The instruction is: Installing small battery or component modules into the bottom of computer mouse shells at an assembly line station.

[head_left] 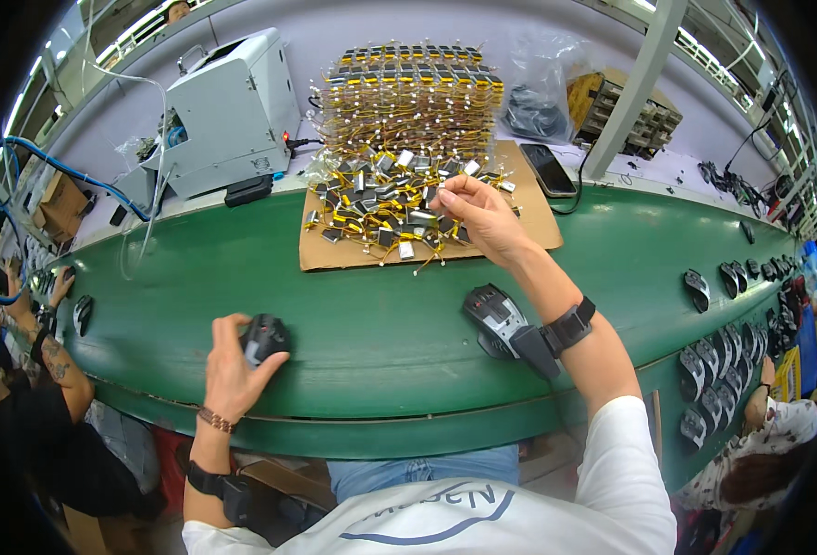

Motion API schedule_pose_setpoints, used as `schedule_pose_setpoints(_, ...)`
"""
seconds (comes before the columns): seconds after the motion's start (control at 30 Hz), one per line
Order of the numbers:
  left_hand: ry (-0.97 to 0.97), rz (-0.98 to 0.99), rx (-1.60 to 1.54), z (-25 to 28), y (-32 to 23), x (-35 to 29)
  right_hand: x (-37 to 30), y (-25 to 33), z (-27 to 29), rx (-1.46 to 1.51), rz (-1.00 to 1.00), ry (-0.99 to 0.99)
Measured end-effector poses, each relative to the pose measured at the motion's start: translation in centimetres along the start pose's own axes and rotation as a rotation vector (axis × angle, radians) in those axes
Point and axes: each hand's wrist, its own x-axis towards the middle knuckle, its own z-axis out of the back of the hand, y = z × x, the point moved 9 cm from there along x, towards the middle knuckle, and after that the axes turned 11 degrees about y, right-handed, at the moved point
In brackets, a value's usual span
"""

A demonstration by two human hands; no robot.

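Note:
My left hand [233, 372] is closed around the sides of a black computer mouse [265, 337] on the green belt [371, 361]. Over a heap of small battery packs [371, 205] with yellow tape and thin wires, my right hand [482, 218] pinches with thumb and forefinger. What sits between those fingertips is too small to tell apart from the heap behind it. Under the heap lies a flat cardboard sheet [318, 255]. A second mouse [495, 316], black and grey, rests on the belt below my right forearm, partly behind the wrist strap.
Behind the heap rise stacked trays of batteries [408, 102]. A grey machine [233, 111] stands back left, a phone [549, 171] right of the cardboard. Several mice [718, 370] line the far right. Co-workers sit at both sides. A metal post [635, 88] stands back right.

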Motion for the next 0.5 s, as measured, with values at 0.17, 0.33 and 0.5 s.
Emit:
schedule_pose_setpoints(0.17,0.131,-0.045,-0.923,-3.4,-4.7,4.1,-1.2,0.9,-3.7,0.155,0.023,0.111)
schedule_pose_setpoints(0.33,-0.051,-0.443,-0.691,-4.3,-13.6,5.5,-6.4,-1.0,-8.4,0.086,-0.258,0.256)
schedule_pose_setpoints(0.5,-0.142,-0.582,-0.52,-4.4,-16.0,3.9,-9.5,-2.4,-9.4,0.28,-0.362,0.245)
